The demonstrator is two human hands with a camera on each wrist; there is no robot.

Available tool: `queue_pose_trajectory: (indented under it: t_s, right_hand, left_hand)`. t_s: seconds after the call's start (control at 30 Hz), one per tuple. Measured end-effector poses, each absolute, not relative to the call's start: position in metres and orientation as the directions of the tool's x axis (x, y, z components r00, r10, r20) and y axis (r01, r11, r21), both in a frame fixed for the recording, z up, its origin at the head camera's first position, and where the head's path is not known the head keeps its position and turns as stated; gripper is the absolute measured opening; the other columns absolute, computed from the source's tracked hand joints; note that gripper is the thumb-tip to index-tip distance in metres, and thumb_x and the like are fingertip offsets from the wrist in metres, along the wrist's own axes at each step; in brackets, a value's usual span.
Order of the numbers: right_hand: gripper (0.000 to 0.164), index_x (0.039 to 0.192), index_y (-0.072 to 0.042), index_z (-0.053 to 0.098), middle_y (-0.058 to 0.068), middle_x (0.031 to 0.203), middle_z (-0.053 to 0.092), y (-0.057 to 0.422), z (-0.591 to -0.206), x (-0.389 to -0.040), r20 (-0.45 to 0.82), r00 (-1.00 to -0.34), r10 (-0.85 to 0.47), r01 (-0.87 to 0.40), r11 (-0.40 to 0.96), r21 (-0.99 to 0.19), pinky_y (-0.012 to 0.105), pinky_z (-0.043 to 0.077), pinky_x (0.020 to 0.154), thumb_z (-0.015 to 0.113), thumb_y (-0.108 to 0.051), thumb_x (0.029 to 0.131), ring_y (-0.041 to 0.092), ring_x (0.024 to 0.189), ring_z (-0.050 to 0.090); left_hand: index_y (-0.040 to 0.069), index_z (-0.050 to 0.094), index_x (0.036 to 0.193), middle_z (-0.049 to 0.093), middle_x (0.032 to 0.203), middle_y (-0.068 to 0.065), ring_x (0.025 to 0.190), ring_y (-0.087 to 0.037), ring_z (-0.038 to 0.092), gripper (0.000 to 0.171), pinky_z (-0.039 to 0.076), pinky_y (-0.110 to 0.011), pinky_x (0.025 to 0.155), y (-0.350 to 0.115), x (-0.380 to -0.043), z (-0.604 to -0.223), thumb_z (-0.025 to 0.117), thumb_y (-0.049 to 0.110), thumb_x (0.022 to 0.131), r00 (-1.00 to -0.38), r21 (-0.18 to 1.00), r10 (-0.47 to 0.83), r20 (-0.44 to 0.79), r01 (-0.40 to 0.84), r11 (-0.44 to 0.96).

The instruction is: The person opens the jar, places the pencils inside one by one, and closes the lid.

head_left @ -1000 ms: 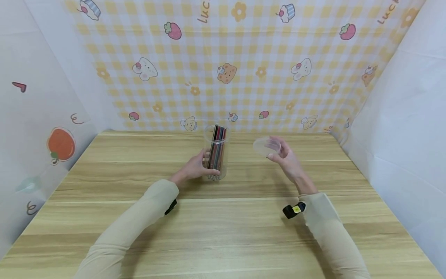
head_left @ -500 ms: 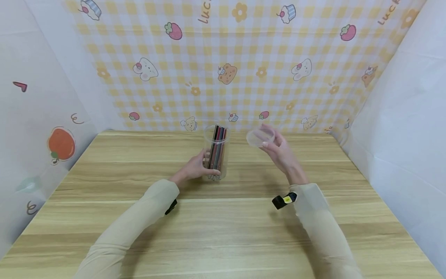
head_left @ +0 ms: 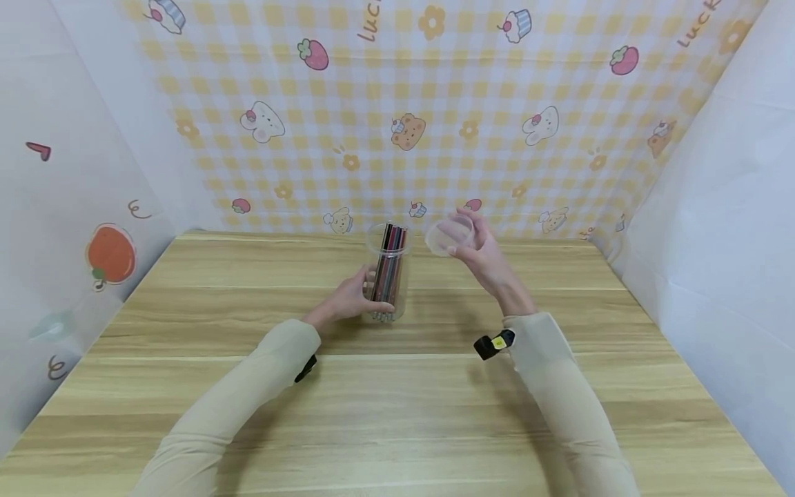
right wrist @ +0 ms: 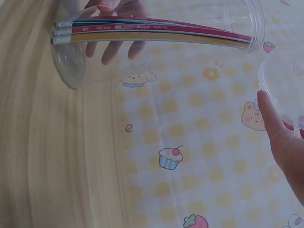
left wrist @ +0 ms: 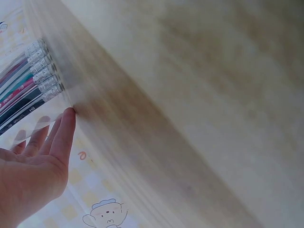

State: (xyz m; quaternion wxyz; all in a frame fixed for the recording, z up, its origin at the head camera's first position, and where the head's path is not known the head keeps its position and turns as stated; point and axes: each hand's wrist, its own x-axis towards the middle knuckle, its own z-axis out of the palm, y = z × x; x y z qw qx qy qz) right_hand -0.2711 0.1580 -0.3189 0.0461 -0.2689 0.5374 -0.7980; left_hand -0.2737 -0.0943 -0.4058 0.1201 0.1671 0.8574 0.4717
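Observation:
A clear plastic jar (head_left: 401, 276) stands upright on the table, its mouth uncovered. Inside it lean several pencils (head_left: 389, 273), eraser ends down; the left wrist view shows these pencils (left wrist: 35, 83) close up. My left hand (head_left: 352, 298) grips the jar low on its left side, thumb across the front and fingers behind. Held in the air to the right of the jar's mouth is a clear round lid (head_left: 448, 236), tilted. My right hand (head_left: 484, 259) pinches that lid by its edge. The right wrist view has the lid (right wrist: 285, 85) apart from the jar's rim.
The wooden table (head_left: 385, 400) reaches back to a yellow checked cloth (head_left: 323, 138) hanging behind. White cloth walls (head_left: 727, 207) close off both sides. The jar stands near the table's far edge.
My right hand has moved left and upward with the lid, bringing it closer to the jar's mouth. The lid has tilted more. My left hand and the jar have stayed in place.

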Motion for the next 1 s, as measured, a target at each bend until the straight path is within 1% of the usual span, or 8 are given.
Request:
queue_pose_trajectory:
  t_s: [0.2, 0.33, 0.5, 0.67, 0.73, 0.83, 0.9, 1.0]
  right_hand:
    - [0.063, 0.126, -0.007, 0.025, 0.014, 0.132, 0.017, 0.155, -0.315, -0.275, 0.386, -0.844, -0.371, -0.218, -0.42, -0.881, 0.045, 0.03, 0.097, 0.042, 0.021, 0.073, 0.034, 0.126, 0.022]
    - [0.063, 0.125, -0.008, 0.025, 0.014, 0.132, 0.018, 0.152, -0.314, -0.276, 0.374, -0.85, -0.372, -0.207, -0.416, -0.885, 0.043, 0.032, 0.095, 0.041, 0.022, 0.072, 0.033, 0.124, 0.024]
    - [0.066, 0.128, -0.003, 0.021, 0.008, 0.126, 0.026, 0.149, -0.313, -0.278, 0.37, -0.854, -0.366, -0.221, -0.387, -0.895, 0.041, 0.038, 0.09, 0.044, 0.021, 0.071, 0.035, 0.121, 0.027]
    - [0.067, 0.13, -0.005, 0.022, 0.009, 0.131, 0.027, 0.149, -0.311, -0.281, 0.343, -0.874, -0.344, -0.285, -0.21, -0.935, 0.031, 0.043, 0.084, 0.051, 0.014, 0.073, 0.026, 0.12, 0.03]
    - [0.067, 0.131, -0.005, 0.024, 0.011, 0.132, 0.029, 0.149, -0.309, -0.281, 0.342, -0.875, -0.342, -0.318, -0.127, -0.94, 0.03, 0.041, 0.084, 0.055, 0.01, 0.074, 0.024, 0.118, 0.031]
    - [0.068, 0.133, -0.006, 0.029, 0.013, 0.128, 0.034, 0.148, -0.307, -0.282, 0.344, -0.87, -0.354, -0.365, -0.009, -0.931, 0.034, 0.041, 0.084, 0.06, 0.003, 0.074, 0.026, 0.111, 0.035]
    - [0.068, 0.134, -0.007, 0.032, 0.012, 0.123, 0.038, 0.147, -0.305, -0.283, 0.337, -0.868, -0.364, -0.389, 0.079, -0.918, 0.036, 0.04, 0.083, 0.064, -0.001, 0.074, 0.026, 0.107, 0.038]
    - [0.069, 0.135, -0.013, 0.035, 0.008, 0.123, 0.039, 0.144, -0.301, -0.284, 0.316, -0.861, -0.399, -0.428, 0.234, -0.873, 0.037, 0.038, 0.085, 0.067, -0.008, 0.074, 0.024, 0.106, 0.038]
  left_hand:
    - [0.012, 0.019, 0.137, 0.039, 0.129, -0.018, 0.11, -0.031, 0.044, 0.1, 0.032, -0.043, 0.094, -0.094, -0.273, -0.405, 0.079, 0.035, 0.061, -0.914, 0.855, 0.403, -0.047, 0.172, 0.49]
    - [0.013, 0.019, 0.137, 0.04, 0.129, -0.016, 0.11, -0.029, 0.044, 0.1, 0.032, -0.042, 0.095, -0.094, -0.274, -0.406, 0.079, 0.038, 0.061, -0.916, 0.851, 0.397, -0.053, 0.167, 0.498]
    - [0.015, 0.019, 0.138, 0.04, 0.129, -0.014, 0.112, -0.027, 0.043, 0.1, 0.031, -0.042, 0.095, -0.094, -0.274, -0.407, 0.078, 0.04, 0.06, -0.918, 0.841, 0.393, -0.057, 0.168, 0.515]
    - [0.016, 0.02, 0.138, 0.04, 0.128, -0.014, 0.112, -0.026, 0.041, 0.098, 0.031, -0.042, 0.095, -0.094, -0.274, -0.408, 0.078, 0.039, 0.062, -0.918, 0.841, 0.392, -0.064, 0.162, 0.516]
    - [0.016, 0.02, 0.138, 0.04, 0.128, -0.014, 0.113, -0.026, 0.041, 0.098, 0.031, -0.042, 0.095, -0.094, -0.274, -0.407, 0.078, 0.04, 0.062, -0.918, 0.841, 0.391, -0.065, 0.16, 0.516]
    - [0.016, 0.019, 0.138, 0.04, 0.128, -0.014, 0.113, -0.026, 0.041, 0.099, 0.031, -0.042, 0.095, -0.094, -0.274, -0.407, 0.078, 0.04, 0.062, -0.917, 0.841, 0.393, -0.061, 0.164, 0.515]
    - [0.015, 0.019, 0.138, 0.04, 0.128, -0.014, 0.113, -0.026, 0.041, 0.099, 0.031, -0.042, 0.095, -0.094, -0.274, -0.408, 0.078, 0.04, 0.062, -0.918, 0.841, 0.392, -0.06, 0.165, 0.515]
    - [0.015, 0.02, 0.137, 0.04, 0.128, -0.014, 0.113, -0.026, 0.041, 0.099, 0.032, -0.042, 0.095, -0.094, -0.275, -0.408, 0.078, 0.039, 0.061, -0.919, 0.842, 0.39, -0.058, 0.165, 0.513]
